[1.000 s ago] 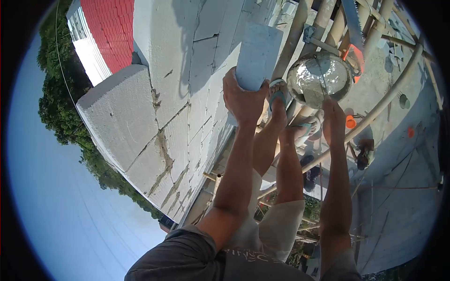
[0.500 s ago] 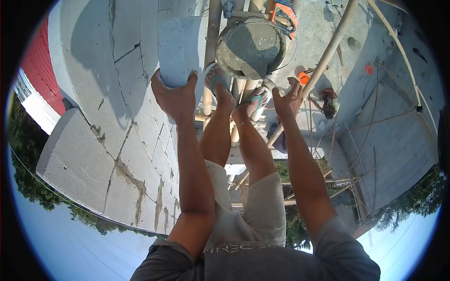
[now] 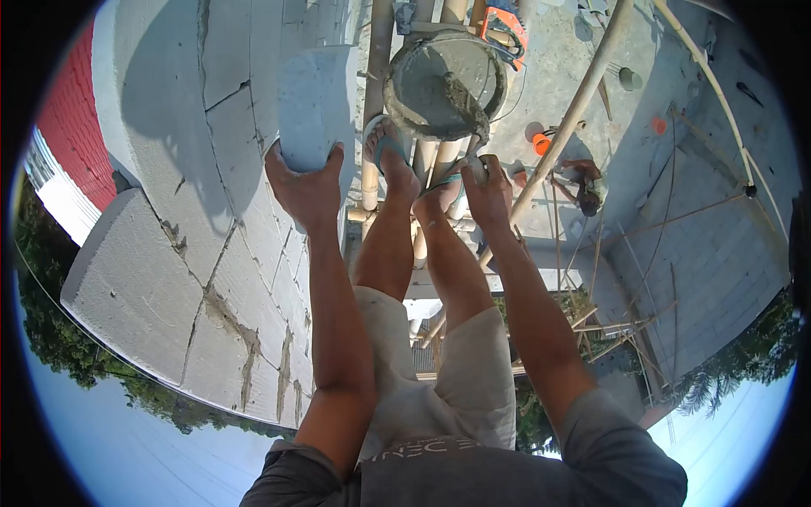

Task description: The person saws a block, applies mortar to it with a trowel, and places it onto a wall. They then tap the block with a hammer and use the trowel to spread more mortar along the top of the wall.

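Head view takes in two hands, one block, one bucket and one trowel. The left hand grips the near end of a light-grey, flat rectangular block, thumb on one long edge and fingers on the other; the block is held beside a wall of pale-grey blocks, though whether they touch cannot be told. The right hand is curled around the handle of a grey, mortar-smeared trowel, whose far end reaches over the near rim into a round, mortar-crusted bucket of wet grey mortar.

One orange-and-dark tool handle lies just beyond the bucket's far right edge. Two sandalled feet stand on bamboo poles, between wall and bucket and at the near rim. Right of the bucket, open concrete floor extends to one long diagonal bamboo pole; the gap between block and bucket is narrow.
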Demonstrator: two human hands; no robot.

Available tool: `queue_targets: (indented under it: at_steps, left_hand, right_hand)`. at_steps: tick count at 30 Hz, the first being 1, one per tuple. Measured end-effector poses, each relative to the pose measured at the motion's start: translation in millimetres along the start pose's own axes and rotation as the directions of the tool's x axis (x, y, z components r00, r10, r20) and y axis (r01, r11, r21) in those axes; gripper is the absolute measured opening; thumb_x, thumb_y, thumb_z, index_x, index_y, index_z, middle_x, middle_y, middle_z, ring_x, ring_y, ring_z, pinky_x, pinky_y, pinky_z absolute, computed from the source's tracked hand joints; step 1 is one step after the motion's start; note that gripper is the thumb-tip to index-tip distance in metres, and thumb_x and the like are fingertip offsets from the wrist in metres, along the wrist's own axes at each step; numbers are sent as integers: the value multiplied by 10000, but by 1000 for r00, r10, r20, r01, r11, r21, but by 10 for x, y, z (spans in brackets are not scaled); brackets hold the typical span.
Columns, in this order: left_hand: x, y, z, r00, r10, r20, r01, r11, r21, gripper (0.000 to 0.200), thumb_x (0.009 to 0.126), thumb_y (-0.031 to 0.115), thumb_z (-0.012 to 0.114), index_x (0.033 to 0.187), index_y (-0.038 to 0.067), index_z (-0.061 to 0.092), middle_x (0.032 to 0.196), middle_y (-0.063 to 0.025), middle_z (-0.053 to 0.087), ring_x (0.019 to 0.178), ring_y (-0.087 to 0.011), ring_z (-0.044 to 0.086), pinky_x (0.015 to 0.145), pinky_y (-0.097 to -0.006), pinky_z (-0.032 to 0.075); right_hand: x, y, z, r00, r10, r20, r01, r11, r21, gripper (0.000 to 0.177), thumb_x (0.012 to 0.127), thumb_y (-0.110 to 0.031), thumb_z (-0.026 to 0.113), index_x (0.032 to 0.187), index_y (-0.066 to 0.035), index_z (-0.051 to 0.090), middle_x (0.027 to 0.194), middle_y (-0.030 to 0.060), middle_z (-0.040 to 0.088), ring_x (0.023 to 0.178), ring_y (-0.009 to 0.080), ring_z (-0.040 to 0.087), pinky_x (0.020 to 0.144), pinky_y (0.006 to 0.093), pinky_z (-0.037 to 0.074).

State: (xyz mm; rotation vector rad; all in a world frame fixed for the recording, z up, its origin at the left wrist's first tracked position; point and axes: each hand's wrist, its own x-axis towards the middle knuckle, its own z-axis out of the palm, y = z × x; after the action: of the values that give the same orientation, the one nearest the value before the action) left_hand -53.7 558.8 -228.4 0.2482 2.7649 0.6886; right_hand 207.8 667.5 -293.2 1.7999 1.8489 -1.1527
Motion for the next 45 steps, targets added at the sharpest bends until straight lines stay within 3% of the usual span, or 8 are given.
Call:
queue_targets:
  at_steps: [6, 11, 16, 19, 24, 30, 36, 45]
  left_hand:
    - [-321, -335, -347, 996, -11, 93, 7, 999, 40, 739, 658, 214, 922, 1245, -35, 551, 1145, -179, 620, 1097, -336, 611, 970, -433, 486]
    - [-700, -757, -769, 987, -60, 150, 40, 990, 133, 729, 648, 196, 916, 1253, 19, 549, 1173, -167, 597, 1093, -356, 593, 948, -465, 473]
    - [-1135, -1086, -1156, 969, -179, 172, 141, 967, 211, 737, 626, 193, 914, 1241, 27, 542, 1170, -177, 601, 1105, -381, 592, 954, -492, 479]
    - [-1364, -1148, -1279, 950, -263, 169, 221, 947, 235, 734, 625, 200, 912, 1238, 36, 542, 1167, -171, 601, 1107, -387, 591, 956, -494, 480]
    - [-1678, -1333, -1409, 924, -354, 144, 308, 912, 269, 771, 610, 251, 909, 1244, 52, 518, 1182, -181, 592, 1127, -419, 577, 938, -551, 482]
    - [-1862, -1251, -1387, 849, -515, 120, 470, 838, 276, 842, 611, 277, 907, 1294, 47, 472, 1213, -190, 575, 1143, -432, 564, 955, -554, 470]
    - [-1954, -1108, -1428, 857, -510, 72, 498, 856, 136, 804, 610, 274, 909, 1238, 17, 478, 1179, -215, 573, 1127, -439, 574, 920, -552, 481]
    - [-1954, -1020, -1631, 832, -554, 22, 552, 832, 60, 791, 596, 269, 914, 1214, 19, 488, 1158, -214, 579, 1085, -448, 593, 884, -553, 498]
  right_hand:
    - [398, -544, 134, 981, 154, -114, -168, 978, -126, 416, 904, -417, 686, 1102, -54, 644, 945, 184, 740, 832, 367, 723, 703, 451, 560]
    - [499, -628, 128, 916, 143, 375, -351, 736, 579, 354, 886, -375, 747, 900, -39, 637, 673, 22, 608, 441, 151, 503, 419, 344, 428]
    - [303, 614, 341, 995, 48, 87, -71, 957, 281, 412, 828, -400, 760, 953, -14, 688, 786, 125, 704, 706, 278, 651, 711, 441, 519]
    - [-14, -5, -320, 992, 111, 60, -119, 980, 161, 385, 831, -374, 774, 930, -15, 679, 793, 142, 694, 735, 266, 627, 735, 426, 497]
    - [-72, -357, -671, 970, -243, -23, 244, 958, 148, 334, 837, -293, 812, 894, -4, 656, 753, 126, 675, 660, 218, 596, 680, 404, 505]
    - [-499, -2171, -741, 889, -398, 225, 339, 904, 261, 261, 857, -234, 785, 962, -16, 686, 749, 85, 686, 665, 140, 630, 629, 349, 510]
    - [-991, -3878, -76, 674, -601, 429, 70, 630, 774, 242, 909, -241, 742, 1031, -51, 656, 663, 10, 571, 521, 93, 532, 478, 295, 439]
    - [-1029, -4724, 315, 668, -446, 596, -377, 488, 788, 284, 973, -335, 663, 1112, -99, 588, 738, 12, 510, 535, 138, 516, 486, 323, 442]
